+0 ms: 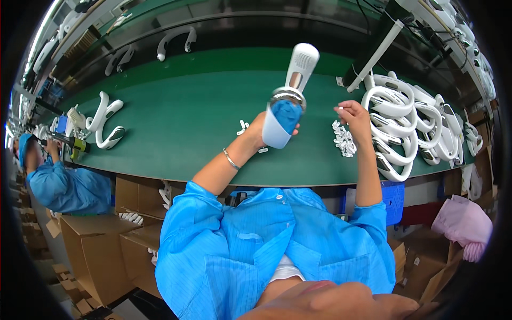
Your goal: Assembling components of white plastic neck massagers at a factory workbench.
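My left hand [258, 129] is wrapped round a white curved plastic device [303, 61] above the green table. The device has a slotted end, a shiny metal band and a glossy part that mirrors blue cloth. To its right, my right hand [356, 116] pinches a small white plastic piece [341, 109] between thumb and fingertips, apart from the device. Below that hand lies a heap of similar small white pieces [344, 141]. A few more loose pieces [242, 127] rest beside my left wrist.
White hoop-shaped devices [394, 120] are piled on the right of the green table [197, 122], next to a post [376, 56]. Another white curved device [105, 120] lies left. A co-worker [66, 181] in blue sits by a yellow-green power tool [80, 144]. Cardboard boxes [98, 256] stand below.
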{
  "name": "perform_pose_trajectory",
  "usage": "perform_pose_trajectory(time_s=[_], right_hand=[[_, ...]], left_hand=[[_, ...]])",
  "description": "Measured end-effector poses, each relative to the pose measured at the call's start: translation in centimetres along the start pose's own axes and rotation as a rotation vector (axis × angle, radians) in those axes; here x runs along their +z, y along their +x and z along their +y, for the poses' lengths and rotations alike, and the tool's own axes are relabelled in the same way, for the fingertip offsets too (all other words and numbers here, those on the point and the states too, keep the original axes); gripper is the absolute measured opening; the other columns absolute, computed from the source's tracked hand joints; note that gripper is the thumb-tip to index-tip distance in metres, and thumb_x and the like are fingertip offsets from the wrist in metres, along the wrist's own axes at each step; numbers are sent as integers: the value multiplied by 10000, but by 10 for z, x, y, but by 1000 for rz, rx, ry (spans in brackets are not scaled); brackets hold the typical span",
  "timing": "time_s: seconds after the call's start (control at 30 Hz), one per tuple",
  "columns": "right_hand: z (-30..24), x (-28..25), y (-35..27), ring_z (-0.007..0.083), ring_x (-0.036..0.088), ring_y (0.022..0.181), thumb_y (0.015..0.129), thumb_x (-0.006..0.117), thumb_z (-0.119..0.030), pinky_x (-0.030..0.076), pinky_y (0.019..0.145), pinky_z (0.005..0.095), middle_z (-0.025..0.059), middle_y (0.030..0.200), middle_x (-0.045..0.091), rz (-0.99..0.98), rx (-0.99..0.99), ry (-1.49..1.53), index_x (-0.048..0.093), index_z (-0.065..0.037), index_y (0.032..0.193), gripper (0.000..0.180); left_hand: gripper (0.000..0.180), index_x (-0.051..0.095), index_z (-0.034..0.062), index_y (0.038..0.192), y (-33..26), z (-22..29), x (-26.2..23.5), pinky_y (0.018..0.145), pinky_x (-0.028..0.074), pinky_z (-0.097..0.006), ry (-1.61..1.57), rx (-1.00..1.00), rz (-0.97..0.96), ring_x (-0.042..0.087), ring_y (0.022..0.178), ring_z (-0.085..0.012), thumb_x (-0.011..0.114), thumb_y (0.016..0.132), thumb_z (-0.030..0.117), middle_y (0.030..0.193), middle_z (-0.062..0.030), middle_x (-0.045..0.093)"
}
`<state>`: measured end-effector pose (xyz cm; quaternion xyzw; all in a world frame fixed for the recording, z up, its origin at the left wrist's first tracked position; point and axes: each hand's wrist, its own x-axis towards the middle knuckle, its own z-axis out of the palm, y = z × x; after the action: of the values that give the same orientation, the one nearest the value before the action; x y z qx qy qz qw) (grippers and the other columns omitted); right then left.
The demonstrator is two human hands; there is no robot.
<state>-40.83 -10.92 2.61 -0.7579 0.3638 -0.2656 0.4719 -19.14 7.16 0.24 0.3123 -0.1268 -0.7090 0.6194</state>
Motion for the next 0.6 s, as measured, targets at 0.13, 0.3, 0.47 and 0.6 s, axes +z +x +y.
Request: perform_pose_trajectory(time_s=[0.13, 0.3, 0.47, 0.6], right_hand=[[-29, 32, -19, 121, 625, 754, 825, 613, -6, 540, 688, 236, 95, 940, 643, -56, 44, 699, 626, 5, 900, 78], [-26, 64, -30, 128, 631, 737, 824, 612, 14, 546, 677, 230, 85, 870, 635, -39, 76, 912, 619, 28, 922, 99], [-34, 84, -43, 105, 610, 672, 833, 609, 1, 510, 624, 205, 75, 793, 645, -12, 81, 712, 629, 39, 903, 82], [-37, 86, -53, 71, 553, 616, 818, 605, -4, 456, 559, 192, 42, 735, 625, 24, 6, 592, 640, 35, 886, 86]], left_hand=[[375, 493, -47, 1173, 3, -21, 13, 644, 592, -302, 131, 127, 124, 659, 768, -229, 571, 908, 207, 998, -203, 619], [319, 512, -56, 1128, 21, -36, 4, 660, 587, -292, 99, 157, 104, 656, 766, -211, 562, 911, 174, 980, -157, 624], [331, 381, 72, 1261, 22, -52, 33, 635, 569, -306, 166, 421, 201, 643, 742, -181, 473, 947, 121, 945, -102, 601], [355, 308, 82, 1302, 11, -60, 45, 637, 534, -271, 275, 454, 167, 561, 779, -123, 394, 957, 81, 1003, -83, 527]])
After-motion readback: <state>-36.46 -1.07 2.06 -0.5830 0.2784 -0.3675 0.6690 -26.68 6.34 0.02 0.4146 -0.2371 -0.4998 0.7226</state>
